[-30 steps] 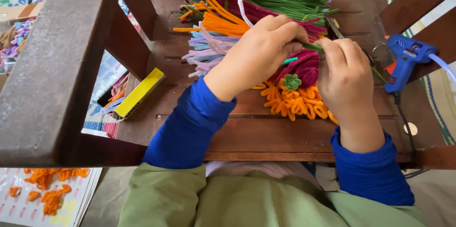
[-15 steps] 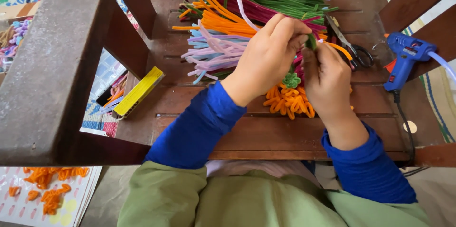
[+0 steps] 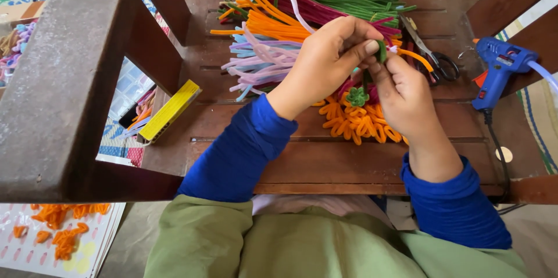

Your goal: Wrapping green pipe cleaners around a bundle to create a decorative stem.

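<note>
My left hand and my right hand meet over a wooden seat, both pinching a short green pipe cleaner between thumb and fingers. Just below them lies an orange pipe-cleaner flower with a small green coil at its centre and dark pink loops partly hidden by my hands. Behind lies a heap of pipe cleaners: green, maroon, orange, pale blue and lilac.
A blue glue gun with its cord lies at the right of the seat, scissors beside the pile. A yellow box sits at the seat's left edge. Wooden chair arms flank the seat. Orange pieces lie on paper below left.
Both hands have lifted from the flower and drawn together toward the pile, bringing the green pipe cleaner up between the fingertips. The flower's green centre now shows.
</note>
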